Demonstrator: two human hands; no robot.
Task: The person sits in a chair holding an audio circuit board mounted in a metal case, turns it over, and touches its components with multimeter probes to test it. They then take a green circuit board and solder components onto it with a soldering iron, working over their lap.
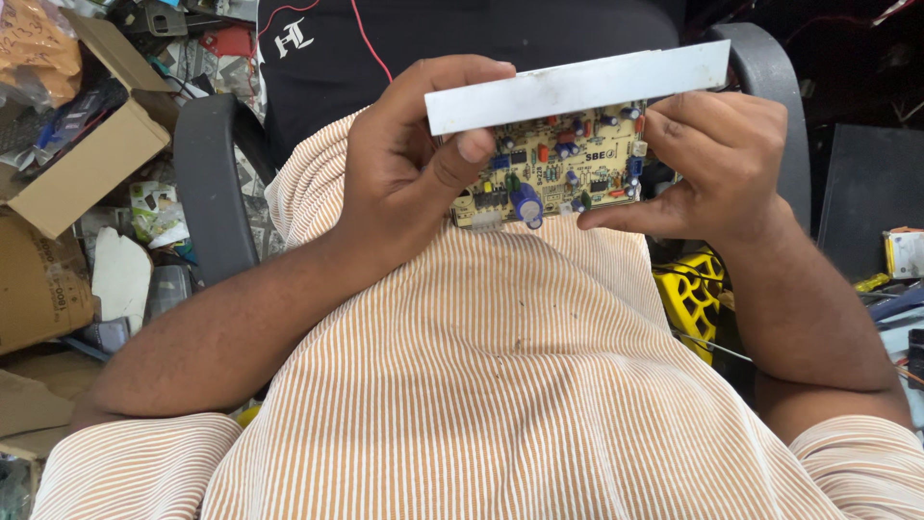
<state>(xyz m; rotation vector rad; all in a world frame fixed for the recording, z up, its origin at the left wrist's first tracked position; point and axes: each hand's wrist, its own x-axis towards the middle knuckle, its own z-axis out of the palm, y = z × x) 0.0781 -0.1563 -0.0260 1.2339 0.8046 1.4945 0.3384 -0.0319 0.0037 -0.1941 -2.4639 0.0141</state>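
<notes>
Head view: both hands, left (404, 164) and right (717, 164), gripping a flat yellow circuit board (553, 173) under its white metal strip (577, 87).

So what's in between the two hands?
In the head view, a yellow circuit board with a white metal strip spans from the left hand to the right hand.

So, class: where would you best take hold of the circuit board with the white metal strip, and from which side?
Hold the circuit board by its two short ends, coming in from left and right as the left hand and right hand do. Its face is crowded with parts such as the blue capacitor, while the white metal strip gives a plain, firm edge.
</notes>
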